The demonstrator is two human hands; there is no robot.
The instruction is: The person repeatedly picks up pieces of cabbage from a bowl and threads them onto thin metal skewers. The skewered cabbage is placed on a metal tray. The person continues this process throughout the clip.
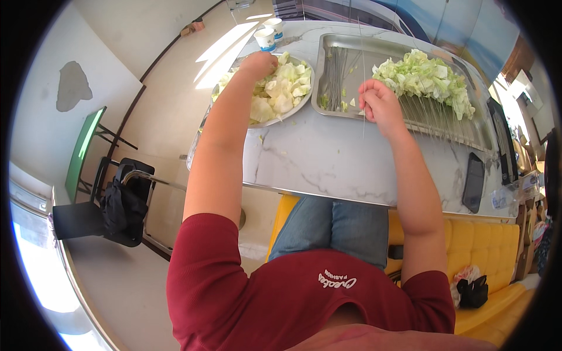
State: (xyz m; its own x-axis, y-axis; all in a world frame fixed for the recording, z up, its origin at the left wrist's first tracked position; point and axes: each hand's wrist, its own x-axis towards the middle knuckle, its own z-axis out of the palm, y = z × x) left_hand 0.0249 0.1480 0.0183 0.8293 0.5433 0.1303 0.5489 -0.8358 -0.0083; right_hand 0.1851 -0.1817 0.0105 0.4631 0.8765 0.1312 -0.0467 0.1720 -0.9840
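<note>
My right hand point(381, 104) is shut on a thin metal skewer point(363, 57), held roughly upright at the tray's near edge. No leaf shows on that skewer. My left hand point(259, 66) reaches over a round metal platter point(295, 111) heaped with torn pale-green cabbage or lettuce leaves point(281, 90). Its fingertips dip among the leaves, so whether they grip one is hidden. Inside the rectangular metal tray point(369, 44), bare skewers point(337, 79) lie bundled at the left. Several skewers loaded with leaves point(423, 74) are stacked at the right, bare ends pointing towards me.
Two paper cups point(265, 39) stand just beyond the platter. A dark smartphone point(473, 183) lies near the right end of the marble-patterned table point(320, 162). I sit on a yellow padded bench point(483, 245); a black chair point(127, 197) with a bag stands to the left.
</note>
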